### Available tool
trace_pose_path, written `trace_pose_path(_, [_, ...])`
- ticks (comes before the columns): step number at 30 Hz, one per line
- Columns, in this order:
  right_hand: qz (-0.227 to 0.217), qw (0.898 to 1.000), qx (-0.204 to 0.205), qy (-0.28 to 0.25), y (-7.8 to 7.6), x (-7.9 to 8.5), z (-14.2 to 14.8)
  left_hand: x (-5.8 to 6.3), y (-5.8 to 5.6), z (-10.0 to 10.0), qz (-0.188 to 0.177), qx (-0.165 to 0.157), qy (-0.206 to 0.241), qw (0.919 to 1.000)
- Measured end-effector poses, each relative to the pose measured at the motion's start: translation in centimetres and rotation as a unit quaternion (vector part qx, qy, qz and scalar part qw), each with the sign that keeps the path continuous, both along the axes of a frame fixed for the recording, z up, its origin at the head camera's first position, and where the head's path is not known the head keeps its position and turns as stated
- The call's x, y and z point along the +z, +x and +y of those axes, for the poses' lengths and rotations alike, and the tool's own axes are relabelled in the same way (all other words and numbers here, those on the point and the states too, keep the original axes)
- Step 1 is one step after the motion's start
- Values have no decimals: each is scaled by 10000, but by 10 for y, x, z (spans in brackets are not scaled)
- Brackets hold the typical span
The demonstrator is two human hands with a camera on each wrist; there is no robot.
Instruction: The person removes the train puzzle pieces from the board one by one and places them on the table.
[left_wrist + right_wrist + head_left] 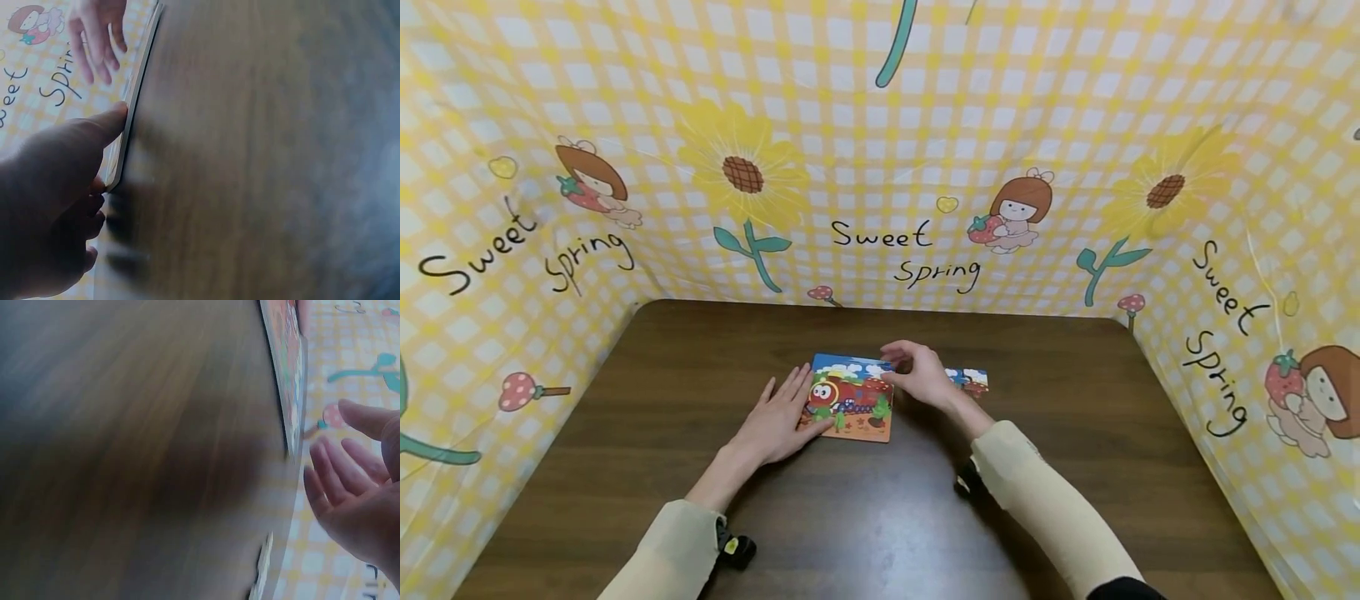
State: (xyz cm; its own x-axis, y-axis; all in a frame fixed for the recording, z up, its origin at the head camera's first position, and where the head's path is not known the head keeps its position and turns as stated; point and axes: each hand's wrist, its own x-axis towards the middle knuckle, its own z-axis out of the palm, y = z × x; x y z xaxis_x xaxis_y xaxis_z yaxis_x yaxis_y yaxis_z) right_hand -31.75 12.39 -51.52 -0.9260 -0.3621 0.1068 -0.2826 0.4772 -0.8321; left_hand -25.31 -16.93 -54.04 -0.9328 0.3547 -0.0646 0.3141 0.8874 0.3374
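A flat jigsaw puzzle [856, 408] with a red cartoon train lies on the brown table. My left hand [775, 425] rests along its left side with straight fingers, the thumb touching the near edge. In the left wrist view, that thumb [109, 122] lies on the puzzle's rim. Over the upper right corner hovers my right hand [921, 377], its fingers loosely bent. The right wrist view shows this hand [356, 481] apart from the board, nothing visible between thumb and fingers. Loose puzzle pieces [976, 379] lie right of the board, partly hidden behind the right hand.
The wooden table [1037, 517] is enclosed at the back and both sides by yellow checked cloth [880, 167] with flowers and lettering. Black straps with small devices sit at both wrists, over light sleeves [1052, 500].
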Motion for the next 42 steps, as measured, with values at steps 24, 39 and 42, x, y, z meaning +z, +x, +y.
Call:
trace_pose_path(24, [-710, 9965, 278, -337, -9, -14, -64, -3, 2, -2, 94, 41, -24, 9999])
trace_pose_path(39, [-1069, 9940, 95, 231, -12, -11, -78, -6, 1, -2, 90, 38, -77, 9999])
trace_pose_path(42, [-1061, 9943, -10, 79, -11, -13, -78, -5, 1, -2, 80, 36, -72, 9999])
